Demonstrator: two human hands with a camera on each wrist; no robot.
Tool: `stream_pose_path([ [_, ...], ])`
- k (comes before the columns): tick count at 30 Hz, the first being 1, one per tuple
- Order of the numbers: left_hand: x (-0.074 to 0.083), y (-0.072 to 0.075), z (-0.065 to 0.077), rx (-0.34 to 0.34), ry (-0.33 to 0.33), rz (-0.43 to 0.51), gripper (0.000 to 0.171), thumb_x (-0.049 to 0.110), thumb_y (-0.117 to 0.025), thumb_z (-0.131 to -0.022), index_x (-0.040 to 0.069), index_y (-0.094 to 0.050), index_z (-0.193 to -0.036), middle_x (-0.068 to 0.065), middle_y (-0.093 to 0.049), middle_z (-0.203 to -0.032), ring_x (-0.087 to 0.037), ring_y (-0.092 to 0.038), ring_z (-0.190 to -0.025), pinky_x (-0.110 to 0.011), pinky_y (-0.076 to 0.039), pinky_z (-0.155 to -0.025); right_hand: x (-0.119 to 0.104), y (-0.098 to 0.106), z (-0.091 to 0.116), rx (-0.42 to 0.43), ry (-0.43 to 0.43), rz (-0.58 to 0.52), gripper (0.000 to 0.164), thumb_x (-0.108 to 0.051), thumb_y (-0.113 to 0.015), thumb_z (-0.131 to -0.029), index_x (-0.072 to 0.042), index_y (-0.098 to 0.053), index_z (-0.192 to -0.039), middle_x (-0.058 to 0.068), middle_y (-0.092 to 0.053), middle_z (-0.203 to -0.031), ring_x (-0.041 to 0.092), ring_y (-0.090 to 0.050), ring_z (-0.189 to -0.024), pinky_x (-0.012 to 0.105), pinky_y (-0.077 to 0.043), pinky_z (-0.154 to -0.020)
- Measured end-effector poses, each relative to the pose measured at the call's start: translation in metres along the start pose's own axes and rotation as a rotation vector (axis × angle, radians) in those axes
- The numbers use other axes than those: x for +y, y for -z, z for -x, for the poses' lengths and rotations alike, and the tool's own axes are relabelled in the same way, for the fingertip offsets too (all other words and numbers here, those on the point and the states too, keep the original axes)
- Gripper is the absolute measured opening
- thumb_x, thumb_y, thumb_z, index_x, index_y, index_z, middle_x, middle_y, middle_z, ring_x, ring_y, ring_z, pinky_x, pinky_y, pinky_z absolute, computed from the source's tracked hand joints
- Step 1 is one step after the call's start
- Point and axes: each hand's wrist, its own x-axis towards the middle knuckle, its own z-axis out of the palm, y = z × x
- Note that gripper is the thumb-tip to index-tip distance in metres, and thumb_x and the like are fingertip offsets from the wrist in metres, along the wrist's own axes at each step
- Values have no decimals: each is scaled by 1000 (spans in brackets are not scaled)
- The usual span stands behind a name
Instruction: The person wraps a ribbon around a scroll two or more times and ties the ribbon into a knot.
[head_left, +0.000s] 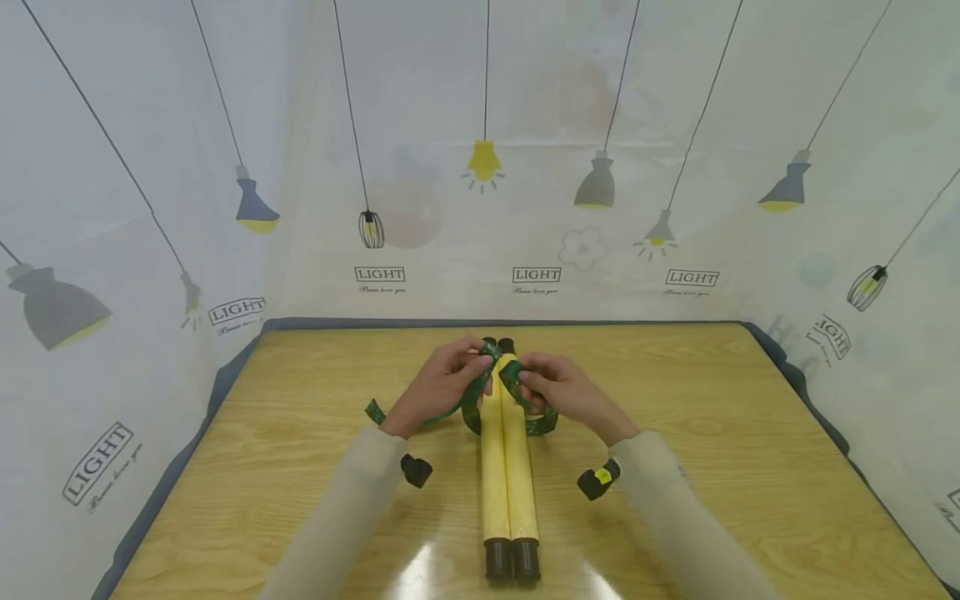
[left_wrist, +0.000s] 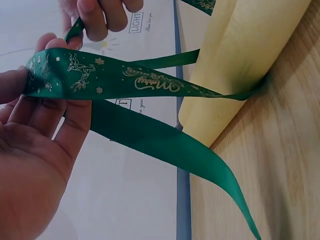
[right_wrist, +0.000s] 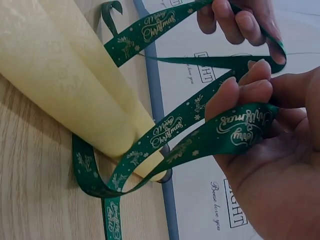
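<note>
Two pale yellow rolls [head_left: 495,467] with dark end caps [head_left: 498,560] lie side by side on the table, pointing away from me. A green ribbon [left_wrist: 160,82] printed with gold "Merry Christmas" lettering and reindeer passes under the rolls and rises on both sides. My left hand [head_left: 450,379] pinches one length between thumb and fingers above the rolls' far part; a tail [left_wrist: 200,155] hangs from it to the table. My right hand [head_left: 566,387] holds another length in its curled fingers [right_wrist: 225,97], looped at the right of the rolls. Whether the lengths are knotted cannot be told.
The rolls rest on a wood-grain table [head_left: 300,500] with a dark blue edge [head_left: 510,322] along the back and sides. White sheeting [head_left: 465,250] printed with lamps stands around it. A small black device [head_left: 416,471] is strapped at the left wrist, another [head_left: 597,481] at the right.
</note>
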Motion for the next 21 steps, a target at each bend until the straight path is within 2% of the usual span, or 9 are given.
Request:
stream_pose_path([
  [4, 2, -3, -1, -51, 0, 1, 22, 19, -45, -107, 0, -54, -115, -24, -65, -78, -35, -59, -61, -39, -53, -57, -1, -4, -2, -28, 28, 39, 22, -13, -47, -106, 4, -61, -111, 15, -56, -79, 21, -50, -61, 37, -49, -57],
  [10, 4, -2, 0, -87, 49, -17, 23, 22, -47, -106, 9, -55, -123, -18, -69, -80, -39, -63, -71, -38, -53, -66, -4, -7, -1, -58, 74, 97, 24, -16, -47, -106, 4, -60, -107, 12, -56, -78, 47, -47, -65, 43, -47, -56],
  [14, 2, 0, 0, -120, 88, -50, 28, 27, -49, -105, 11, -57, -127, -9, -72, -82, -39, -64, -75, -33, -49, -70, -7, -7, 0, -66, 79, 119, 28, -18, -47, -106, 7, -59, -105, 20, -56, -79, 49, -47, -66, 49, -47, -57],
  [18, 3, 1, 0, -125, 110, -126, 26, 32, -51, -104, 11, -59, -118, -3, -72, -81, -33, -55, -58, -31, -45, -58, -10, -8, 2, -52, 60, 127, 32, -21, -48, -106, 8, -60, -102, 29, -56, -81, 47, -50, -66, 45, -48, -57],
  [21, 4, 1, 0, -130, 116, -155, 24, 32, -54, -102, 11, -58, -112, -8, -69, -76, -32, -52, -52, -33, -46, -49, -12, -9, 2, -10, -1, 103, 34, -29, -49, -105, 2, -63, -102, 28, -57, -80, 49, -50, -69, 41, -49, -58],
])
